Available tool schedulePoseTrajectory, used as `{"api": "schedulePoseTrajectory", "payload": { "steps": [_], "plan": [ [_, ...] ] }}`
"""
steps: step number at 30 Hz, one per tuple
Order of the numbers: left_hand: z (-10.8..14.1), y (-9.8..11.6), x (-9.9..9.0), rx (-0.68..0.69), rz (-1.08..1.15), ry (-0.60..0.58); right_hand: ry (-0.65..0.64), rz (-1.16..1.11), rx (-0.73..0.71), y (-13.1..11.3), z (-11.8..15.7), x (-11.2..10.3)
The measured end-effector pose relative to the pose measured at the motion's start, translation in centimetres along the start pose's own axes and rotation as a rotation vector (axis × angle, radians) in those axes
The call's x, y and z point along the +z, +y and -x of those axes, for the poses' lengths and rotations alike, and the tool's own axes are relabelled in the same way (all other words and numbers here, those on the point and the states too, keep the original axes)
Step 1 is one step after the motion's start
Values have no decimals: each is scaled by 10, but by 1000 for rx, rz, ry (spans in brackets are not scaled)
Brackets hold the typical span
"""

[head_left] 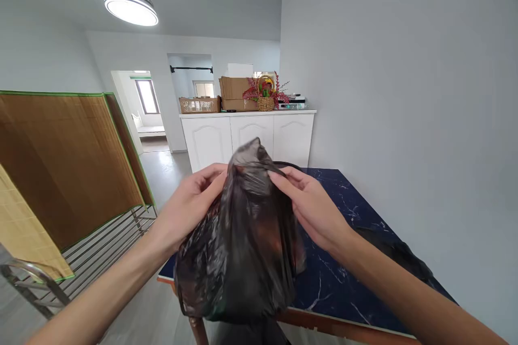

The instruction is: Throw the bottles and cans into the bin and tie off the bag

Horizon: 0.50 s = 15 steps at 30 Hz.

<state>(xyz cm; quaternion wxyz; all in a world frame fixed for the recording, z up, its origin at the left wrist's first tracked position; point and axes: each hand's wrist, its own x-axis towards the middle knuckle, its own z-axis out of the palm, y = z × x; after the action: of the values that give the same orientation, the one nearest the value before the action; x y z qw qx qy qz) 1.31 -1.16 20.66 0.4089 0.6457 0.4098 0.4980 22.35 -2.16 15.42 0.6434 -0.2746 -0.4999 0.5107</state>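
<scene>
A black plastic bag, bulging with contents, hangs in front of me at the near edge of the table. Through its thin film some reddish and greenish shapes show, too dim to name. My left hand pinches the bag's upper left side, thumb and fingers closed on the plastic. On the upper right side, my right hand grips the film between thumb and fingers. The gathered top of the bag stands up in a point between both hands. Whether the bag's bottom touches anything is not visible.
A dark blue marble-patterned table lies beneath and to the right, with another black plastic piece on it. A white cabinet beyond carries cardboard boxes and a flower basket. At left, a mat hangs over a metal rack.
</scene>
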Motion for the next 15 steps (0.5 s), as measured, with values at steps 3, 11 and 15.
{"api": "schedulePoseTrajectory", "payload": {
  "steps": [3, 11, 15],
  "plan": [
    [3, -16, -9, -43, 109, 70, 92, -38, -54, 9, 8, -24],
    [-5, -40, -23, -172, 339, 285, 174, -204, -71, 29, 17, -81],
    [-4, -59, -33, -194, 347, 336, 231, -321, -36, 41, 23, -102]
  ]
}}
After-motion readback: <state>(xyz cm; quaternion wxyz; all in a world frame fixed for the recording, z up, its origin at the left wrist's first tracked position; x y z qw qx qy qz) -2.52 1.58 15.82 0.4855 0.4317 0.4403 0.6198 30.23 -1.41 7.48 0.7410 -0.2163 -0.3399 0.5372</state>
